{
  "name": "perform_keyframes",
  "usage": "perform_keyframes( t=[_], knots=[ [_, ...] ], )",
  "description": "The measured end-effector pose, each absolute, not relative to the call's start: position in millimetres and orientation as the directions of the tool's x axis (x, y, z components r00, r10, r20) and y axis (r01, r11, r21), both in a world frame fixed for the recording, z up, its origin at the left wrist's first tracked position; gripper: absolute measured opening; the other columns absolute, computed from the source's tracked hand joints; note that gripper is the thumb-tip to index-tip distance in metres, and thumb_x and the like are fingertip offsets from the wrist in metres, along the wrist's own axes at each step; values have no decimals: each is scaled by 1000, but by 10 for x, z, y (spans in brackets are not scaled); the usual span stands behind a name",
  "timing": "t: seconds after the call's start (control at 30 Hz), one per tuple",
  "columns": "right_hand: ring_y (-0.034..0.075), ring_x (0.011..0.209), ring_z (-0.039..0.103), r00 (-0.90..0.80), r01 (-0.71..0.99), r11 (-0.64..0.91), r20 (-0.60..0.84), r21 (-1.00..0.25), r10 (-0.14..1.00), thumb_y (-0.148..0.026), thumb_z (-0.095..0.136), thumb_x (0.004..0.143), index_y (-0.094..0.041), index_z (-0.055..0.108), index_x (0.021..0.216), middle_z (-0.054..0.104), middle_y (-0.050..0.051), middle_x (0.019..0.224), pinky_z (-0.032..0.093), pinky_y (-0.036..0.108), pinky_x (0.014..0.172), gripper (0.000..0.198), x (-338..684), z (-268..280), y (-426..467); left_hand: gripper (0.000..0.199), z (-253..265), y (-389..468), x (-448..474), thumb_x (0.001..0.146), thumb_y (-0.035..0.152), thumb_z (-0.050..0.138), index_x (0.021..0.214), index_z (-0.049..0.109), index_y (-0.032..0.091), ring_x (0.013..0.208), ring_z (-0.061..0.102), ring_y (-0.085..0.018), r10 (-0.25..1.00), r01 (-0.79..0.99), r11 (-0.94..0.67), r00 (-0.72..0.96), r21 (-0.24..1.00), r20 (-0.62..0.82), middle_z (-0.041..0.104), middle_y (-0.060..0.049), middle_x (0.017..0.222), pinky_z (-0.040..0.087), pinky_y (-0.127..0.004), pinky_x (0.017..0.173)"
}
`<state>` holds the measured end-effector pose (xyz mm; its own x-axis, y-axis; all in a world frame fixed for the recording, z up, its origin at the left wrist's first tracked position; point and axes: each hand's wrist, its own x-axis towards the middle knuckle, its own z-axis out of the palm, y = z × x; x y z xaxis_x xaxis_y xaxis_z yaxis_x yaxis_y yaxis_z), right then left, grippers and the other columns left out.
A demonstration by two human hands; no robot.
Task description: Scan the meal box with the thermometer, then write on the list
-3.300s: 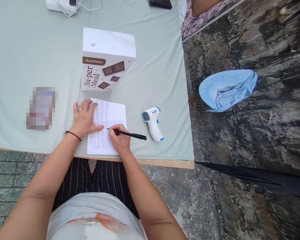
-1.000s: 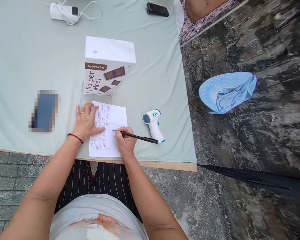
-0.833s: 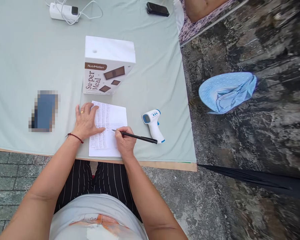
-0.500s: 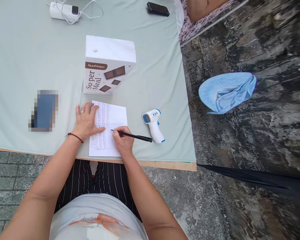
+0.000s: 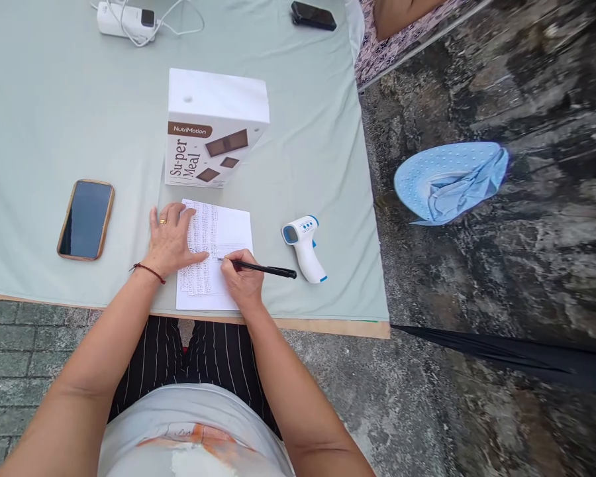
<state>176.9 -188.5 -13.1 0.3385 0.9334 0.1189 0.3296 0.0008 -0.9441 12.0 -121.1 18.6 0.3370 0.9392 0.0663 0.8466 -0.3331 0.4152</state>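
White sheets of paper point(image 5: 231, 228) lie at the table's near edge, with dense columns of small handwriting or print on their left part. My left hand point(image 5: 169, 244) rests on their left side, fingers spread, a ring on one finger. In my right hand point(image 5: 244, 278) is a black pen point(image 5: 268, 269), its tip touching or just over the paper near the middle and its rear end pointing right. A white and blue infrared thermometer point(image 5: 305, 248) lies right of the papers. Behind them stands a white box point(image 5: 218, 99) marked "Su-per Meal".
A phone in a brown case point(image 5: 86, 219) lies at left on the pale green tablecloth point(image 5: 104, 112). Farther back are a white device with a cable point(image 5: 124, 22) and a black phone point(image 5: 312, 16). Past the right edge is a light blue hat point(image 5: 451, 182). A person's bare skin shows at the top right.
My right hand has shifted very slightly left with the pen, whose rear end has moved left too. My left hand stays spread on the papers.
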Motion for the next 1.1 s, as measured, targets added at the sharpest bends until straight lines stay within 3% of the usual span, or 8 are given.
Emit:
perform_keyframes(
  t=[0.9, 1.0, 1.07, 1.1],
  knots=[
    [13, 58, 48, 385, 304, -32, 92, -952, 918, -27, 54, 72, -23, 53, 66, 53, -5, 60, 43, 28, 58, 8, 1776, -140, -1901, 85, 184, -1168, 129, 60, 47, 83, 131, 48, 15, 138, 38, -41, 944, 847, -314, 328, 428, 41, 48, -22, 140, 9, -68, 117],
    [13, 60, 49, 435, 254, -33, 84, -967, 896, -30, 56, 75, -22, 55, 70, 54, -4, 63, 44, 28, 61, 10, 1796, -139, -1903, 59, 487, -1333, 156, 75, 48, 71, 122, 53, 18, 133, 44, -38, 950, 792, -307, 291, 527, 116, 54, -18, 134, 23, -65, 115],
    [14, 61, 50, 443, 216, -30, 70, -976, 894, -33, 58, 76, -22, 55, 72, 55, -4, 64, 44, 29, 62, 11, 1811, -147, -1903, 29, 870, -1658, 184, 94, 42, 47, 114, 58, 23, 119, 56, -27, 920, 655, -384, 326, 651, 216, 64, -11, 118, 40, -51, 108],
    [14, 61, 50, 439, 204, -31, 64, -979, 896, -33, 58, 77, -22, 55, 73, 55, -4, 64, 44, 29, 62, 12, 1817, -153, -1901, 29, 1080, -1882, 194, 97, 40, 40, 111, 60, 25, 111, 60, -25, 898, 586, -429, 358, 688, 255, 67, -9, 110, 46, -47, 102]
  ],
)
